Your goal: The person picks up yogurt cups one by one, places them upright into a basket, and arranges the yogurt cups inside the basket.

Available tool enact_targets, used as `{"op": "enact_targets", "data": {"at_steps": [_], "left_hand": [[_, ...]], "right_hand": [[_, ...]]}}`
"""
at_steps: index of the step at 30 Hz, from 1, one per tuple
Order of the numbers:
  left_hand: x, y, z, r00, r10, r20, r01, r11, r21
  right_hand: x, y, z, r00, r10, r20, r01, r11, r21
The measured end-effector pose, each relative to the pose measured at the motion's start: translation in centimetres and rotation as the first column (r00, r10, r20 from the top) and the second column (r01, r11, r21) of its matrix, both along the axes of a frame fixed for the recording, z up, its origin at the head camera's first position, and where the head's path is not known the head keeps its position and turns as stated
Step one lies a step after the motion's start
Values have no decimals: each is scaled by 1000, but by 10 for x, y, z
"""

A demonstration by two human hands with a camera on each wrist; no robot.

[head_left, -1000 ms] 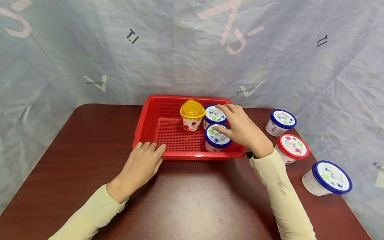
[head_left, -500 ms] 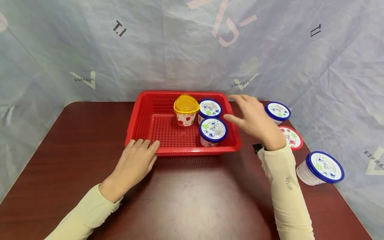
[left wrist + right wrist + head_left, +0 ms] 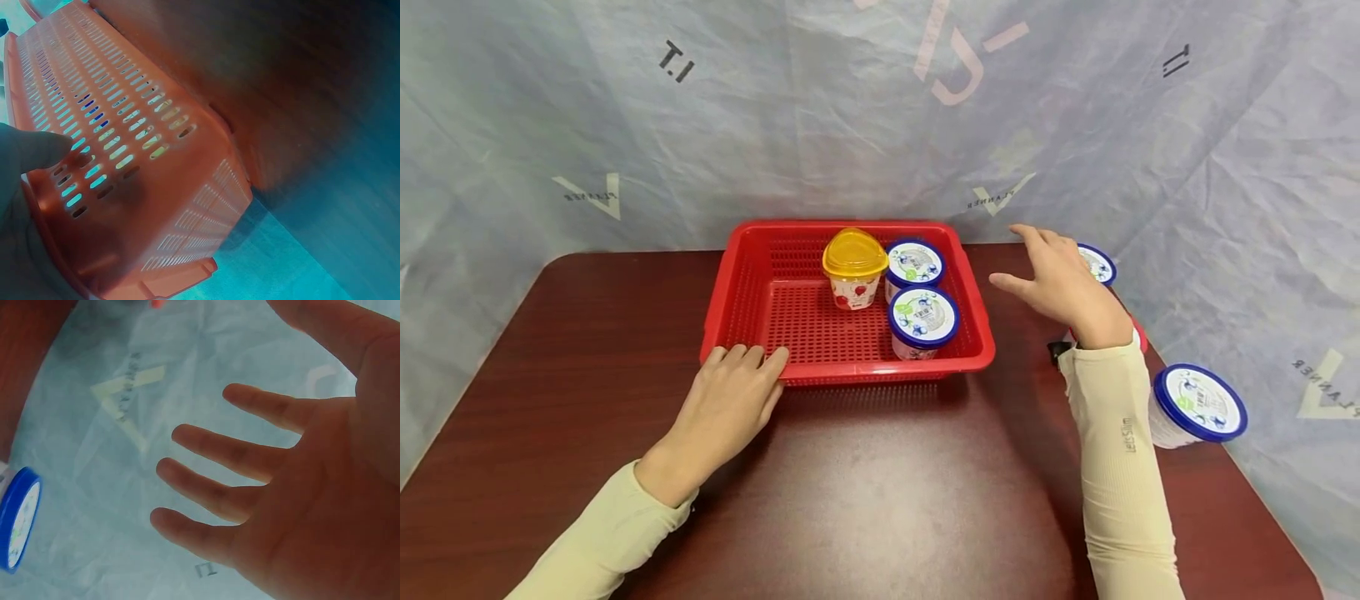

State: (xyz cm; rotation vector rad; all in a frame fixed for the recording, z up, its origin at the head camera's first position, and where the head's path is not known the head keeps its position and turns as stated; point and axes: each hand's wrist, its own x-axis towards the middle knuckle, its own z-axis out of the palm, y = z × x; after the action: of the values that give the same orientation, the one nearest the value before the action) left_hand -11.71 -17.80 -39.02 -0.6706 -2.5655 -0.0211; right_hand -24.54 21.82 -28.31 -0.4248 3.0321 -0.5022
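Left hand (image 3: 721, 408) grips the red rectangular plastic basket (image 3: 865, 369) near the brown surface's (image 3: 880, 500) far edge, thumb (image 3: 45, 150) distinct only in left-wrist view. Right hand (image 3: 1063, 287), toward the right edge, spreads loose; right-wrist view alone reveals its palm.

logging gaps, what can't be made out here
Head: red-lid cup, mostly behind right hand and sleeve.
Head: far blue-lid cup, partly behind that hand.
Head: lid print, too small.
Left wrist: inside of basket, mostly behind its slotted wall.
Right wrist: blue-lid cup, cut off by left edge.
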Motion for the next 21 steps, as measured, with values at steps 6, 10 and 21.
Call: {"op": "enact_targets", "data": {"at_steps": [6, 10, 21], "left_hand": [[0, -1, -1, 1000, -2, 2, 2, 1000, -9], [0, -4, -2, 1000, -4, -5, 4, 1000, -8], [-3, -2, -3, 1000, -17, -15, 17, 1000, -5]], "right_hand": [[-15, 16, -11, 998, -64, -13, 63, 997, -39], [-28, 24, -22, 992, -112, -53, 108, 992, -71], [-52, 51, -50, 937, -335, -103, 326, 941, -93]]}}
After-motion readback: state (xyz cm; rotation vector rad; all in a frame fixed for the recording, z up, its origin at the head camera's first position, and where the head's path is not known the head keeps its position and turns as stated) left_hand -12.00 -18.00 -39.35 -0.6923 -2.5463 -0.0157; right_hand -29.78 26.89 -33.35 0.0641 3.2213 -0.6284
